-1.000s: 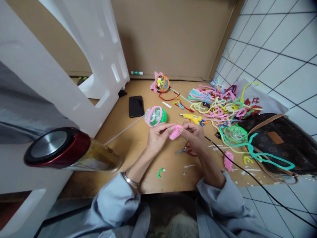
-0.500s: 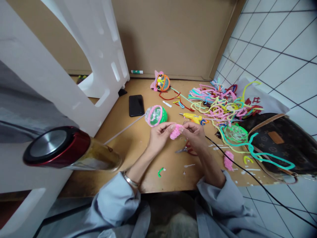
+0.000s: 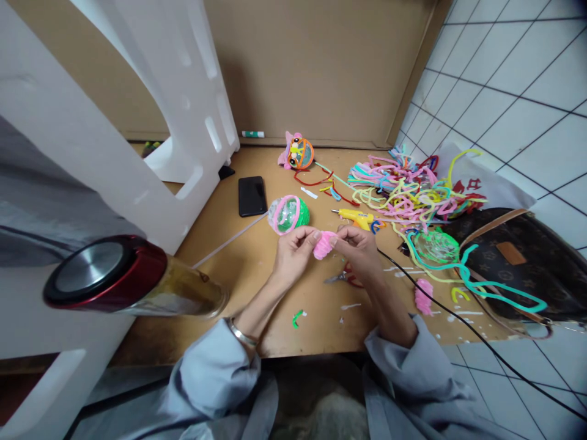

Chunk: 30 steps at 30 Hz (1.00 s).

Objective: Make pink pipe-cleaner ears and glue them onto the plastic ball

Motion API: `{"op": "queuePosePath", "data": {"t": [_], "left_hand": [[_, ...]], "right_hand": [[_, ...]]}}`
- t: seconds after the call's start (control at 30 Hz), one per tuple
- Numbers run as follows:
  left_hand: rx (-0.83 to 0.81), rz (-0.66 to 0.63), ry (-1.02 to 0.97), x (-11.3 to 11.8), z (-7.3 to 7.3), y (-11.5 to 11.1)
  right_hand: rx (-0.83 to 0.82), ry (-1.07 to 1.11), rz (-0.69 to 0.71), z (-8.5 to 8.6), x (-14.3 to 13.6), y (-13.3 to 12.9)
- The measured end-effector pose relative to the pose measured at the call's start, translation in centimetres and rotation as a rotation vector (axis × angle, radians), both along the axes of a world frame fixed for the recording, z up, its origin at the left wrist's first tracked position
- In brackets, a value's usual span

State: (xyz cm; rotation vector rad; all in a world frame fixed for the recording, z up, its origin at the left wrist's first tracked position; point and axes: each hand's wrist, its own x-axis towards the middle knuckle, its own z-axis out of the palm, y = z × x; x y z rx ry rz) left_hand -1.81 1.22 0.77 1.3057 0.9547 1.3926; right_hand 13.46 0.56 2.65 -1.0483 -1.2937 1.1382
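Note:
Between both hands is a small piece of bent pink pipe cleaner point(image 3: 323, 245), held above the table. My left hand point(image 3: 293, 249) pinches its left edge with thumb and finger. On the other side my right hand point(image 3: 358, 247) grips its right edge, fingers closed. Just beyond lies a clear ball point(image 3: 288, 214) wrapped in green and pink pipe cleaner, on a pale stick. Red-handled scissors point(image 3: 337, 277) rest under my right hand, partly hidden by it. A yellow glue gun point(image 3: 356, 216) lies behind that hand. Another pink folded piece point(image 3: 424, 297) is to the right.
A tall bottle with a red lid point(image 3: 114, 269) stands at the left, near a white panel point(image 3: 183, 110). A phone point(image 3: 252, 196), a decorated ball point(image 3: 300, 153), heaped pipe cleaners point(image 3: 403, 183) and a brown bag point(image 3: 527, 263) surround the work. The black cord point(image 3: 440, 299) crosses the right side.
The pink piece has turned slightly between my fingers, and my left fingertips have shifted a little left, showing more of it. Everything on the table stays in place.

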Motion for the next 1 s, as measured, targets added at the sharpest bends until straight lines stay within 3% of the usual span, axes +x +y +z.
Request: {"op": "queuePosePath", "data": {"t": [0.2, 0.4, 0.6, 1.0], "left_hand": [[-0.023, -0.011, -0.031, 0.1, -0.2, -0.1], [-0.188, -0.150, -0.245, 0.2, -0.1, 0.2], [-0.296, -0.248, -0.322, 0.1, 0.3, 0.2], [-0.206, -0.201, -0.291, 0.3, -0.4, 0.5]], "right_hand": [[0.009, 0.027, -0.028, 0.0, 0.0, 0.0], [-0.010, 0.054, -0.024, 0.0, 0.0, 0.2], [0.005, 0.078, 0.006, -0.8, 0.3, 0.4], [-0.010, 0.121, 0.012, -0.8, 0.3, 0.4]]}}
